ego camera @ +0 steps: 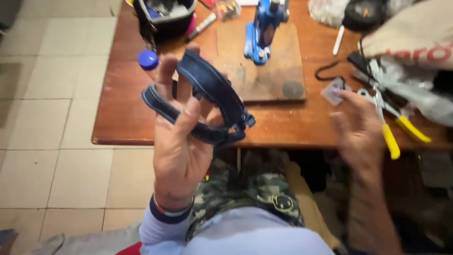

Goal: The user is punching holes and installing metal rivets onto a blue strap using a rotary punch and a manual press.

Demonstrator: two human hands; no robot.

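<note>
Left hand (181, 141) fingers (166, 71) grasping blue strap (212, 89); right hand (358, 127), blurred, finger state indeterminable, near yellow-handled pliers (391, 127); loosely looped strap could slip.

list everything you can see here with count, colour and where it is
strap: 1, dark blue, looped, held up in the left hand over the table's near edge
press tool: 1, blue, standing on the board
board: 1, brown, middle of the table
table: 1, reddish-brown wood, across the top of the view
pliers: 1, yellow handles, right side of the table
bin: 1, black, far left of the table, holding small items
cap: 1, blue, round, beside the bin
bag: 1, beige, far right
floor tiles: many, pale, left
left hand: 1, fingers curled around the strap
right hand: 1, blurred, over the table's right edge near the pliers
</note>
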